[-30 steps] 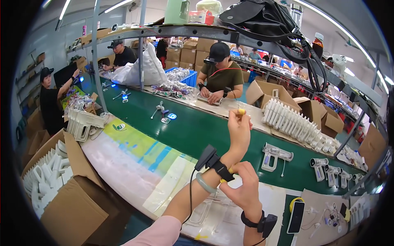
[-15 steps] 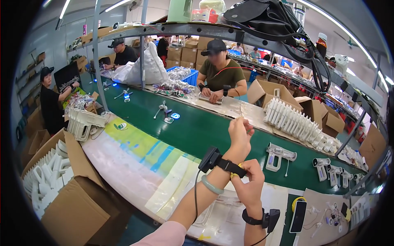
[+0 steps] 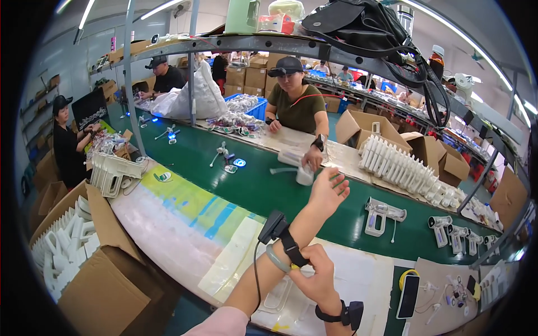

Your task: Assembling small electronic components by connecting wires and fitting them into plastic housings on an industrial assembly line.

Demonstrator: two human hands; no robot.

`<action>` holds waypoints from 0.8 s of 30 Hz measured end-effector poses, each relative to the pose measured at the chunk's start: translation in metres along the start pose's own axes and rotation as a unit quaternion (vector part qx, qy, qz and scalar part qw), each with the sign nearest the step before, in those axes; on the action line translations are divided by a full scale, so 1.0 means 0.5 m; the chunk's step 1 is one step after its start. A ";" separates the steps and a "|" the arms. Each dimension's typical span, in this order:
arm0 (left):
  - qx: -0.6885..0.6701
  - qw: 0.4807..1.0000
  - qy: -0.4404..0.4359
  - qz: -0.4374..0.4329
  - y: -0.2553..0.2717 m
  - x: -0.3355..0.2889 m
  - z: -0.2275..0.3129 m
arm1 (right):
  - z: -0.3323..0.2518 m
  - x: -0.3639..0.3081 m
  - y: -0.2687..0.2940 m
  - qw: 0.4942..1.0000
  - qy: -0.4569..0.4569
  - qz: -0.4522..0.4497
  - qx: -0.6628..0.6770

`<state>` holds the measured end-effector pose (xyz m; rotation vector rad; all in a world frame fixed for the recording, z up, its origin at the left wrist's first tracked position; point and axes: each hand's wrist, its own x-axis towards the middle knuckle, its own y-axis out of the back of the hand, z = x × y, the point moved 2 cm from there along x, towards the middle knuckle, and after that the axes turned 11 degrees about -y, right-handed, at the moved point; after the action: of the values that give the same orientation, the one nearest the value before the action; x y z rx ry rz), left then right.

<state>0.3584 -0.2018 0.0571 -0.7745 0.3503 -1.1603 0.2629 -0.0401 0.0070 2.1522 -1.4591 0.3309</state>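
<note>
My left hand (image 3: 329, 191) is raised over the green conveyor belt, palm turned partly upward, fingers loosely extended and holding nothing. A black wrist strap (image 3: 292, 246) with a small black camera-like box (image 3: 273, 226) circles that wrist, beside a pale green bangle (image 3: 277, 259). My right hand (image 3: 316, 275) pinches the lower side of this strap; a bit of yellow shows at the fingertips. Another black strapped device (image 3: 352, 315) is on my right wrist. Under my arms, a clear, frame-shaped plastic piece (image 3: 278, 295) lies on the worktable.
A white gun-shaped housing (image 3: 382, 216) lies on the belt (image 3: 263, 185), with several similar ones further right. Across it, a co-worker's hand (image 3: 312, 158) holds a blurred white part. A carton of white parts (image 3: 109, 291) stands left; a phone (image 3: 407, 297) lies right.
My hands and the strap have shifted slightly left and down, and my left fingers have spread more. The co-worker opposite has reached a hand over the belt with a white part.
</note>
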 end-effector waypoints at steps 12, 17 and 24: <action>-0.373 0.894 0.119 0.219 0.097 0.021 -0.016 | -0.013 0.009 0.033 0.991 0.084 -0.045 -0.098; -0.325 0.911 0.073 0.245 0.104 0.011 -0.036 | -0.003 0.007 0.039 0.992 0.049 -0.042 -0.106; -0.258 0.938 -0.003 0.232 0.118 0.009 -0.047 | 0.007 -0.006 0.032 0.986 0.064 -0.028 -0.150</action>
<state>0.3860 -0.2037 0.0000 -1.0789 0.8062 -0.6183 0.2467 -0.0441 0.0073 1.8912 -1.2844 0.2099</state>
